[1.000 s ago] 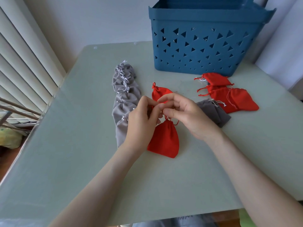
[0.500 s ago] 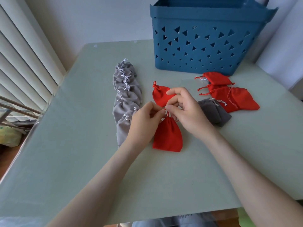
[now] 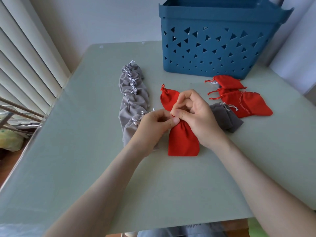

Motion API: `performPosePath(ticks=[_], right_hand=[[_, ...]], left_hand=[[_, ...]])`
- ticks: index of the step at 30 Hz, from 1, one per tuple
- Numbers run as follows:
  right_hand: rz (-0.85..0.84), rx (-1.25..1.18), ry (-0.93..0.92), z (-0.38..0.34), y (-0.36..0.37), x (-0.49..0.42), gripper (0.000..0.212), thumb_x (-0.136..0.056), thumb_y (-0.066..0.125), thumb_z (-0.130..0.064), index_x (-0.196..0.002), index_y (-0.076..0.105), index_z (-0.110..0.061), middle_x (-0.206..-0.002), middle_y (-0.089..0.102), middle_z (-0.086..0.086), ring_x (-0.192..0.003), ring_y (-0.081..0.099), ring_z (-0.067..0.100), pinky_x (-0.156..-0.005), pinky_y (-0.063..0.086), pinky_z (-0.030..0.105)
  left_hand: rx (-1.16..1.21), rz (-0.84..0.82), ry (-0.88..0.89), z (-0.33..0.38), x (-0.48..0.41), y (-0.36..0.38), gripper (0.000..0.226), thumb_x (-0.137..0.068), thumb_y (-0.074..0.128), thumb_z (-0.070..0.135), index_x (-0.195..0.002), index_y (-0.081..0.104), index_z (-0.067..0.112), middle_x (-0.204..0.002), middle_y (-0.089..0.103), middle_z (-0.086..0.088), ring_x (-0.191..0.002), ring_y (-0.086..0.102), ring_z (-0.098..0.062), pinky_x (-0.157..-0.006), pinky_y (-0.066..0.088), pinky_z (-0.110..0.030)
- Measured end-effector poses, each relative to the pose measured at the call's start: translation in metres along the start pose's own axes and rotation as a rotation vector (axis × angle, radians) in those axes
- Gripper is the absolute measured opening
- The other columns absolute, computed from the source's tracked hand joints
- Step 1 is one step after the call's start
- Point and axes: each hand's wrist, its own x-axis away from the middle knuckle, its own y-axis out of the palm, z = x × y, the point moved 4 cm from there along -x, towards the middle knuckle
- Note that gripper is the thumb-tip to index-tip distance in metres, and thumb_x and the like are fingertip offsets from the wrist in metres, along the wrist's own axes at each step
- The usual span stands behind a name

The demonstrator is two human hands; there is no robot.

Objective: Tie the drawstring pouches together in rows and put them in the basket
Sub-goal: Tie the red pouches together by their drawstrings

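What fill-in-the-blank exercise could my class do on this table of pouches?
1. The row of tied pouches beside the left hand is coloured ____.
2. The near pouch, pinched at its neck by the fingers of both the left hand and the right hand, is coloured ____.
3. The holes in the blue basket are shaped like ____.
4. The dark loose pouch lies to the ____ of the right hand.

Missing words: grey; red; triangles; right.
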Motion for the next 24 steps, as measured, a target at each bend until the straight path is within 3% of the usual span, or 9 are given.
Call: performPosePath(ticks=[3, 5, 8, 10, 13, 17, 19, 21, 24], right_hand=[[0.024, -0.036, 0.005, 0.000, -0.003, 0.000, 0.026, -0.078, 0.065, -0.004, -0.086, 0.054, -0.025, -0.073, 0.063, -0.004, -0.075, 0.045, 0.026, -0.080, 0.037, 0.042], [0.037, -0.019, 0.000, -0.002, -0.004, -0.001, 0.025, -0.077, 0.067, -0.008, -0.085, 0.057, -0.029, -0.073, 0.064, -0.006, -0.075, 0.041, 0.027, -0.078, 0.035, 0.043], [0.038, 0.030, -0.017, -0.005, -0.004, -0.001, 0.022, -0.079, 0.067, -0.016, -0.093, 0.060, -0.032, -0.077, 0.066, -0.006, -0.079, 0.048, 0.026, -0.080, 0.037, 0.044], [0.023, 0.072, -0.004, -0.006, -0.004, -0.001, 0.024, -0.086, 0.062, -0.017, -0.107, 0.059, -0.029, -0.085, 0.067, -0.005, -0.087, 0.058, 0.024, -0.087, 0.042, 0.046], [-0.042, 0.169, 0.104, 0.001, -0.003, 0.000, 0.029, -0.092, 0.052, -0.027, -0.119, 0.060, -0.020, -0.103, 0.069, -0.001, -0.104, 0.062, 0.011, -0.100, 0.045, 0.035], [-0.098, 0.171, 0.290, 0.011, -0.002, 0.002, 0.034, -0.095, 0.047, -0.041, -0.103, 0.071, -0.017, -0.109, 0.071, 0.004, -0.112, 0.062, 0.017, -0.105, 0.042, 0.037], [-0.101, 0.193, 0.325, 0.010, -0.002, 0.003, 0.036, -0.100, 0.042, -0.041, -0.099, 0.071, -0.020, -0.104, 0.072, -0.001, -0.107, 0.063, 0.008, -0.101, 0.044, 0.028], [-0.084, 0.279, 0.368, 0.011, -0.003, 0.003, 0.053, -0.095, 0.038, -0.054, -0.104, 0.071, -0.014, -0.109, 0.071, -0.001, -0.105, 0.062, 0.002, -0.100, 0.044, 0.026], [-0.086, 0.383, 0.359, 0.012, 0.000, 0.002, 0.104, -0.074, 0.034, -0.085, -0.122, 0.049, 0.006, -0.125, 0.053, 0.023, -0.119, 0.051, 0.030, -0.105, 0.035, 0.054]], left_hand=[[0.108, -0.036, 0.023, 0.001, -0.001, 0.004, 0.006, -0.085, 0.066, 0.008, -0.090, 0.066, 0.010, -0.080, 0.058, -0.014, -0.077, 0.055, -0.021, -0.078, 0.048, -0.033], [0.092, -0.045, 0.064, 0.002, -0.002, 0.005, 0.003, -0.086, 0.066, 0.009, -0.083, 0.065, 0.008, -0.076, 0.056, -0.011, -0.072, 0.051, -0.016, -0.073, 0.045, -0.028], [0.096, -0.035, 0.094, 0.004, -0.003, 0.004, 0.013, -0.080, 0.069, 0.018, -0.071, 0.062, 0.011, -0.065, 0.052, -0.003, -0.063, 0.047, -0.010, -0.066, 0.040, -0.020], [0.132, -0.025, 0.096, 0.005, -0.003, 0.004, 0.018, -0.079, 0.072, 0.017, -0.069, 0.058, 0.012, -0.061, 0.052, 0.002, -0.060, 0.046, -0.008, -0.063, 0.039, -0.017], [0.165, -0.016, 0.102, 0.007, -0.003, 0.004, 0.014, -0.083, 0.066, 0.011, -0.070, 0.061, 0.014, -0.062, 0.055, 0.005, -0.061, 0.047, -0.007, -0.063, 0.040, -0.017], [0.217, -0.001, 0.101, 0.006, -0.001, 0.003, 0.020, -0.087, 0.063, 0.009, -0.071, 0.069, 0.020, -0.073, 0.062, 0.000, -0.072, 0.051, -0.014, -0.071, 0.042, -0.024], [0.236, 0.019, 0.104, 0.006, -0.001, 0.003, 0.016, -0.087, 0.063, 0.011, -0.075, 0.070, 0.017, -0.077, 0.061, -0.005, -0.075, 0.049, -0.017, -0.073, 0.040, -0.025], [0.259, 0.033, 0.099, 0.006, 0.000, 0.003, 0.011, -0.084, 0.062, 0.018, -0.080, 0.071, 0.013, -0.083, 0.060, -0.011, -0.080, 0.047, -0.020, -0.076, 0.039, -0.028], [0.382, 0.014, 0.009, 0.003, 0.001, 0.006, 0.008, -0.082, 0.067, 0.017, -0.079, 0.073, 0.012, -0.081, 0.062, -0.011, -0.078, 0.052, -0.022, -0.079, 0.040, -0.033]])
